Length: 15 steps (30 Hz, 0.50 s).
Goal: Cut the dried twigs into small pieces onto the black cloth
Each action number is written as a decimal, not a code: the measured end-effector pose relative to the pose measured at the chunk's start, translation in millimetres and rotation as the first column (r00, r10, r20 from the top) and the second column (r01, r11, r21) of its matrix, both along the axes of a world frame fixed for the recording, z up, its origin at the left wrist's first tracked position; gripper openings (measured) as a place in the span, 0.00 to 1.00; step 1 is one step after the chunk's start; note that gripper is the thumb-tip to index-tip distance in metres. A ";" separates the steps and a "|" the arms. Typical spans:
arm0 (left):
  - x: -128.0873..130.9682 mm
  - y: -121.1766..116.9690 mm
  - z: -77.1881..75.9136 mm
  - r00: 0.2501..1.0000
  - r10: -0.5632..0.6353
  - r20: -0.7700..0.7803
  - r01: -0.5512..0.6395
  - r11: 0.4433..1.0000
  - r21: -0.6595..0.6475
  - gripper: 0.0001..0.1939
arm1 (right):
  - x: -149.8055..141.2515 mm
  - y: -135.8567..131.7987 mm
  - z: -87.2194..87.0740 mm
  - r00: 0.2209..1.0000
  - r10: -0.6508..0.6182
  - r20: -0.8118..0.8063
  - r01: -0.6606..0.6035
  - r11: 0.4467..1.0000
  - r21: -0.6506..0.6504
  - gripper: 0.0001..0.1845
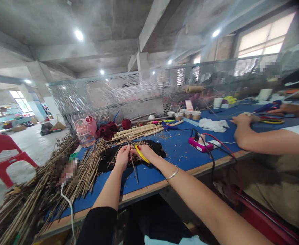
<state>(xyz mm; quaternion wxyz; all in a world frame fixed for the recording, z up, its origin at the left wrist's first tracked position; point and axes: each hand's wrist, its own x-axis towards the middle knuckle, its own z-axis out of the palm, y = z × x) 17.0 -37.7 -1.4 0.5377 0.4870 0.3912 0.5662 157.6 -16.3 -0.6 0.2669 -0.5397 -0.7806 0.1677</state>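
Over a black cloth [154, 145] strewn with plant clippings, my two hands meet close together. My left hand [123, 156] is closed, fingers pinching a thin twig [135, 171] that slants down toward the table's front edge. My right hand [146, 152] is closed around a hand tool with curved yellow handles [142, 155]; its jaws are hidden by the fingers, so I cannot tell its exact kind. Just left of the cloth lies a large bundle of dry stalks [92, 170]. Behind my hands several peeled sticks [136, 131] lie in a pile.
The blue table [175, 154] also carries a pink bag-shaped container [86, 131], a glue gun [167, 126], a magenta power strip [200, 144] with cables, and white cloth [213, 125]. At right, a co-worker's hand [242, 122] works beside another glue gun [268, 106]. A mesh partition [108, 98] stands behind.
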 end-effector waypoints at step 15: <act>-0.5 -2.7 4.4 0.998 0.064 -0.002 -0.064 0.998 0.019 0.21 | 3.5 -13.1 11.5 0.992 -0.015 0.127 0.008 0.999 0.050 0.32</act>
